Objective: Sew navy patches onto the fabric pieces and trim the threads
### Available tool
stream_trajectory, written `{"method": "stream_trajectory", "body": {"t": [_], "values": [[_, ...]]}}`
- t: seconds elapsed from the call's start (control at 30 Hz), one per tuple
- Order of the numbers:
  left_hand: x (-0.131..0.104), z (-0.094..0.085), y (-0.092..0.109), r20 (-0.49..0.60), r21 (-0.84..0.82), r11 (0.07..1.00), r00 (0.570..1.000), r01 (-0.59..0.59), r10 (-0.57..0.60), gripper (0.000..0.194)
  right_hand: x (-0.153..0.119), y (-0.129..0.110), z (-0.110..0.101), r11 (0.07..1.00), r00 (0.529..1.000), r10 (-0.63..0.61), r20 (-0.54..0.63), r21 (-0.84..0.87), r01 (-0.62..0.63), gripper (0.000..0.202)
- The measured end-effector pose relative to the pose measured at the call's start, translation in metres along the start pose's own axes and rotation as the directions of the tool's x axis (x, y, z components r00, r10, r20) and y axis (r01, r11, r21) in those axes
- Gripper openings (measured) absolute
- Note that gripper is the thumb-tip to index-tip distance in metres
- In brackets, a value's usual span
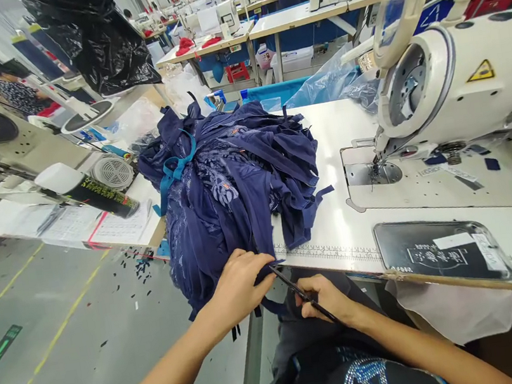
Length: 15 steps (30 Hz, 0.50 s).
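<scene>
A heap of navy garments (232, 163) with lace panels and loose straps lies on the near left of the sewing table, some of it hanging over the edge. A teal tie (178, 167) is knotted around part of it. At the heap's front edge, my left hand (245, 280) pinches a navy strap (264, 272) between thumb and fingers. My right hand (322, 297) is closed around a slim black pointed tool (304, 295). The tool's tip meets the strap beside my left fingertips; whether it is scissors or tweezers I cannot tell.
A sewing machine (471, 83) stands to the right, its needle area above a metal plate (373, 173). A phone-like black case (443, 252) lies near the front edge. On the left are a spray can (92, 192) and papers (69, 229). Other workers sit behind.
</scene>
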State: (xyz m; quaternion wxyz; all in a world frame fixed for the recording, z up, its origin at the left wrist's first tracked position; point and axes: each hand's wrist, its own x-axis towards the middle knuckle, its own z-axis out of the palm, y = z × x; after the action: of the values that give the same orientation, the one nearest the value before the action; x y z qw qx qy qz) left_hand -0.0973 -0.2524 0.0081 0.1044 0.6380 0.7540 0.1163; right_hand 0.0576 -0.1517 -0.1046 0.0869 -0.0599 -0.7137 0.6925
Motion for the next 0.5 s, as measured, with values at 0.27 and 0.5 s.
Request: {"method": "stream_trajectory", "body": {"t": [0.27, 0.5], "values": [[0.011, -0.015, 0.005, -0.255, 0.157, 0.953, 0.922, -0.258, 0.291, 0.011, -0.021, -0.007, 0.000, 0.990, 1.000, -0.009, 0.025, 0.141, 0.005, 0.062], [0.035, 0.008, -0.008, 0.158, -0.352, 0.920, 0.958, -0.170, 0.238, 0.022, -0.013, -0.008, 0.003, 0.964, 0.997, 0.071, -0.024, 0.257, -0.063, 0.066]]}}
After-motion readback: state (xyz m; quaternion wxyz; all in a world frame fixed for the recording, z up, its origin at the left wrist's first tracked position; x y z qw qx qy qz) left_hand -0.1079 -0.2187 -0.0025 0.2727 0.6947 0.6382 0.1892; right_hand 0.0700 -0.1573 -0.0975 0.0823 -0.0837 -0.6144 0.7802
